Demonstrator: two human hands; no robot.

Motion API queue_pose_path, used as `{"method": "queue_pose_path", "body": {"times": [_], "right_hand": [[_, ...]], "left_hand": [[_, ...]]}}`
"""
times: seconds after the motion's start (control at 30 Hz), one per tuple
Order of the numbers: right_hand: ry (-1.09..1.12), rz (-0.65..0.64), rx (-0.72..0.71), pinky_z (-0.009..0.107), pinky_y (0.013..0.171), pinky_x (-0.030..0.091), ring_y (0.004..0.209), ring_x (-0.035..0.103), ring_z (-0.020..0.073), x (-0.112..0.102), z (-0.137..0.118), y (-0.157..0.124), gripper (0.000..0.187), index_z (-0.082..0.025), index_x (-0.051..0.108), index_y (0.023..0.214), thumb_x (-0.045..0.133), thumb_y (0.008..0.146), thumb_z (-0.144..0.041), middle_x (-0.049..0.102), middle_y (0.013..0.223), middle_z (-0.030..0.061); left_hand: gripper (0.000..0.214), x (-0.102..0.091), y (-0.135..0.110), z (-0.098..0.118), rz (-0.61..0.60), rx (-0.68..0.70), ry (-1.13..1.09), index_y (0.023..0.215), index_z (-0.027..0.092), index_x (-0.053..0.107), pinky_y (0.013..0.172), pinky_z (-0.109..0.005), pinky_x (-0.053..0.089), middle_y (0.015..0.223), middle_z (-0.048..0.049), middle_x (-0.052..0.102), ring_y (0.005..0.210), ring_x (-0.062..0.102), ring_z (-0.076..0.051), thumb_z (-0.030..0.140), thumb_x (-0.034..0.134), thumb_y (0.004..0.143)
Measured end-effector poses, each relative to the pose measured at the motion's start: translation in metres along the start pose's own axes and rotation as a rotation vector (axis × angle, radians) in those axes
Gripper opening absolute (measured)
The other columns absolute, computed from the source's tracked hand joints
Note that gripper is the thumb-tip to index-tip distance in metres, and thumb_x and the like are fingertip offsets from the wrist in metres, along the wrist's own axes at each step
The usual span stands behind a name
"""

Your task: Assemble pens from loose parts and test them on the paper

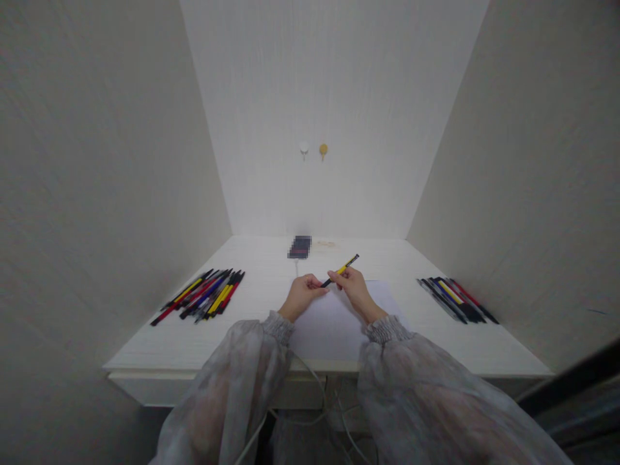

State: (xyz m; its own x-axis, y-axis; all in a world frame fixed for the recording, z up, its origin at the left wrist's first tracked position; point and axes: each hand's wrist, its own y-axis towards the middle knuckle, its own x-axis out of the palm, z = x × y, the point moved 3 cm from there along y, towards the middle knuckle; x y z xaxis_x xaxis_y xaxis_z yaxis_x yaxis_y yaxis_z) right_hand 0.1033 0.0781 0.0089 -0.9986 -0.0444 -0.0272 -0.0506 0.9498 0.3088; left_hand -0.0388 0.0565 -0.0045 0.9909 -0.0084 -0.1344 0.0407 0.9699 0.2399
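A yellow and black pen [349, 262] slants above the white paper [329, 326], its yellow end up to the right and its black end down to the left. My right hand [356, 292] pinches the pen around its middle. At the lower black end, my left hand [303, 295] has thumb and fingers closed on the tip; the fingers partly hide it. Both hands are over the upper part of the paper, close together.
On the left of the white table [261, 310] lies a loose pile of colored pens [208, 294]. Another row of pens [458, 299] lies at the right. A blurred dark object [300, 247] is at the back, near the wall. Cables [317, 381] hang below the front edge.
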Motion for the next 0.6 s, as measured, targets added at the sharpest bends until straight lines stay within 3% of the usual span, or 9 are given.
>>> {"method": "queue_pose_path", "body": {"times": [0.13,0.27,0.33,0.47,0.6], "right_hand": [[-0.028,0.017,0.005,0.023,0.040,0.030,0.039,0.039,0.0084,-0.001,0.004,0.002,0.038,-0.016,0.051,0.056,0.063,0.058,-0.052,0.052,0.046,-0.0001],[-0.017,0.034,0.007,0.023,0.042,0.030,0.040,0.039,0.0087,-0.003,0.000,0.001,0.037,-0.017,0.049,0.054,0.060,0.061,-0.052,0.051,0.046,-0.0004],[0.000,-0.028,0.004,0.022,0.041,0.027,0.039,0.037,0.0079,0.000,-0.005,-0.002,0.036,-0.017,0.048,0.055,0.061,0.061,-0.050,0.049,0.044,-0.0023],[0.010,-0.167,-0.041,0.021,0.040,0.025,0.039,0.036,0.0071,0.008,-0.016,-0.010,0.030,-0.017,0.050,0.058,0.062,0.062,-0.044,0.044,0.043,-0.0055],[0.005,-0.212,-0.114,0.022,0.045,0.032,0.046,0.041,0.0086,0.008,-0.025,-0.014,0.025,-0.017,0.054,0.061,0.060,0.065,-0.041,0.047,0.051,-0.0034]], "left_hand": [[0.027,0.000,-0.001,0.005,-0.006,0.026,0.015,0.059,0.013,0.053,0.052,-0.020,0.033,0.054,0.0041,0.052,0.050,0.043,-0.007,0.031,0.071,0.050],[0.029,0.008,-0.004,0.013,-0.211,0.002,-0.084,0.066,0.012,0.058,0.057,-0.022,0.036,0.058,-0.0007,0.057,0.055,0.048,-0.009,0.041,0.059,0.066],[0.035,0.011,-0.005,0.014,-0.288,-0.006,-0.079,0.067,0.011,0.061,0.058,-0.022,0.036,0.058,-0.0025,0.059,0.055,0.048,-0.009,0.044,0.052,0.071],[0.032,0.016,-0.007,0.010,-0.396,-0.039,-0.101,0.075,0.010,0.064,0.058,-0.022,0.036,0.061,-0.0034,0.061,0.056,0.049,-0.010,0.041,0.056,0.069],[0.028,0.017,-0.007,0.009,-0.368,-0.041,-0.160,0.071,0.010,0.063,0.063,-0.023,0.037,0.066,-0.0039,0.062,0.062,0.052,-0.011,0.037,0.061,0.065]]}}
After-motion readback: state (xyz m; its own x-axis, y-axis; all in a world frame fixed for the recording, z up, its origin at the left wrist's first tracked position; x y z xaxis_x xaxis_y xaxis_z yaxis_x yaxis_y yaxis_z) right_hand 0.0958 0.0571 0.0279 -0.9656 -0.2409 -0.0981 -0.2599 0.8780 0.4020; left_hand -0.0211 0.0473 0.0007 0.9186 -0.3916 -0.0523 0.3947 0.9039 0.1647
